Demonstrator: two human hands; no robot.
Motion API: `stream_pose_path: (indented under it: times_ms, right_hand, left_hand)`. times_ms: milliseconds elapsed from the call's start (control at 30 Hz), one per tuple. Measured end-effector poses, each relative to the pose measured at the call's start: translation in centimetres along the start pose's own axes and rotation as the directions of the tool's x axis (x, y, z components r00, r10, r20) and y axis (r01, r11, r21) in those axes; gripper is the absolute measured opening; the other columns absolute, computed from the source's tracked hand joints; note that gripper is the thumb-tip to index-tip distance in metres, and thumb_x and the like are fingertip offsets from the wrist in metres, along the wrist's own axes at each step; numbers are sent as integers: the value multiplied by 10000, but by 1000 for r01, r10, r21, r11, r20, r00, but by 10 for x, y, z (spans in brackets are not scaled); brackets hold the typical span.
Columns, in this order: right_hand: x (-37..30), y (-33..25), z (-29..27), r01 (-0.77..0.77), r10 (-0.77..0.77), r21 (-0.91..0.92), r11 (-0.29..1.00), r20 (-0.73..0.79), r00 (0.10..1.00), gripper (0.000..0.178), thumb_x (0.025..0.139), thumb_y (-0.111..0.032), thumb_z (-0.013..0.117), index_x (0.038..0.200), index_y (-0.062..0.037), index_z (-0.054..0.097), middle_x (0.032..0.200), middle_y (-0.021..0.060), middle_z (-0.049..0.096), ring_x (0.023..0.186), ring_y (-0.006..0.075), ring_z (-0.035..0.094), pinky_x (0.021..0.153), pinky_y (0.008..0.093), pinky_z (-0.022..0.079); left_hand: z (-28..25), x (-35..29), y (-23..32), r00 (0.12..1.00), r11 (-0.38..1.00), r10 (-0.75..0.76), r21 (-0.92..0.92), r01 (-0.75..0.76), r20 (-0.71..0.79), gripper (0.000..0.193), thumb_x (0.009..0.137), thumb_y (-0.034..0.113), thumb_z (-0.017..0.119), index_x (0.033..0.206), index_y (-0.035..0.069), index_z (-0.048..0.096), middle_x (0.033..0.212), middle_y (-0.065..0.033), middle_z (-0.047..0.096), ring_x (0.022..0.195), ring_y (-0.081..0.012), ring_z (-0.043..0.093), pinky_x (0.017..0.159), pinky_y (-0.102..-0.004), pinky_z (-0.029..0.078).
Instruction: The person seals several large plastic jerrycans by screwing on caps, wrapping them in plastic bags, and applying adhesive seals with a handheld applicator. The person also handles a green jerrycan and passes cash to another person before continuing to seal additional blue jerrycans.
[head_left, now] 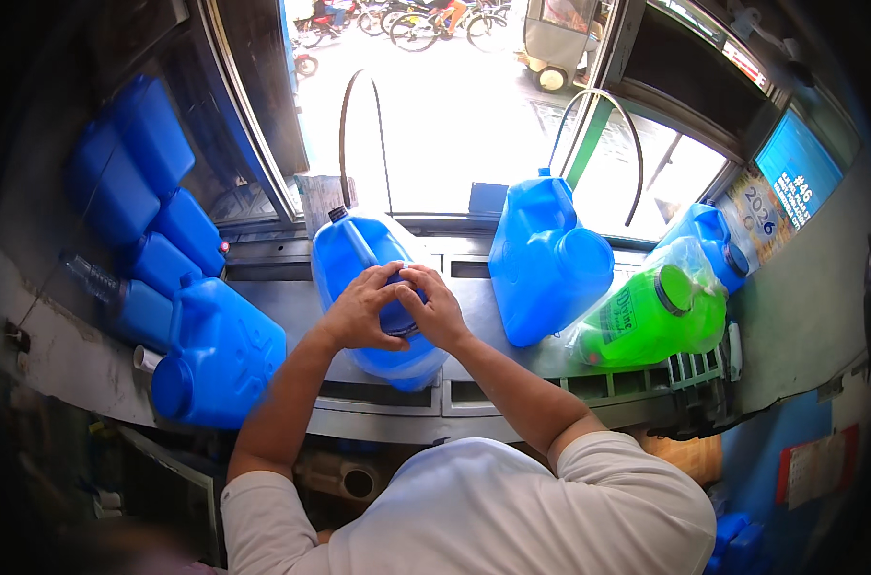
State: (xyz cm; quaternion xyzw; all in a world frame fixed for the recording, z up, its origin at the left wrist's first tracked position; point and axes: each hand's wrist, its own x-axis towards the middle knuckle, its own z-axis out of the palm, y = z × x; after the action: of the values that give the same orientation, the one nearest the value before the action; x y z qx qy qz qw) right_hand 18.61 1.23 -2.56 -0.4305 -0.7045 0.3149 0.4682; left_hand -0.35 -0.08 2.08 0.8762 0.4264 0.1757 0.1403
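Note:
On the metal counter in front of me stands a blue water jug [344, 264] with a dark small cap at its far end. Its near side looks wrapped in clear plastic. My left hand [366, 309] curves its fingers and thumb around the jug's wide dark-blue cap [394, 316]. My right hand [435, 307] curls over the other side of that cap, its fingertips close to the left ones. A small whitish bit shows between the fingertips; what it is, I cannot make out. Right of them stands a second blue jug [531, 273] with a wide blue cap.
Farther right, a bright green jug [632, 316] sits in clear plastic beside another blue jug [699, 235]. Several blue jugs [229, 345] crowd the left side. Two thin hoses [342, 144] arch before the window opening. A metal rack [692, 369] lies at the counter's right end.

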Motion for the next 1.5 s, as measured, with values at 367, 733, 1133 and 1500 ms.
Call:
stream_pose_path:
  times_ms: [367,733,1133,1500]
  right_hand:
    - [22,7,1,-80,69,85,993,135,988,546,959,-532,550,1247,-86,676,1198,174,680,1134,306,645,994,404,481]
    - [47,13,-11,-125,80,110,986,349,934,570,976,-546,511,1273,-80,650,1265,167,648,1215,308,601,1018,415,461]
    - [57,12,-17,-97,27,148,984,419,908,613,961,-561,517,1293,-60,634,1273,171,645,1157,318,624,1023,411,456]
    - [63,14,-24,-35,-37,138,990,491,870,561,979,-533,507,1291,-89,653,1235,177,679,1159,325,635,999,408,474]
  left_hand:
    - [15,1,0,997,999,-25,-32,23,-70,1083,564,681,845,1454,167,503,1581,-241,291,1451,-475,263,1164,-553,279]
    - [33,6,48,909,936,-303,89,340,-286,954,549,493,912,1372,148,575,1518,-247,393,1404,-458,361,1157,-505,323]
    - [41,14,66,812,821,-530,90,563,-246,1063,535,466,933,1418,73,492,1528,-236,365,1404,-451,346,1144,-524,331]
    - [34,12,68,825,808,-514,190,558,-236,1076,551,476,914,1448,104,452,1529,-235,350,1372,-433,386,1105,-533,360]
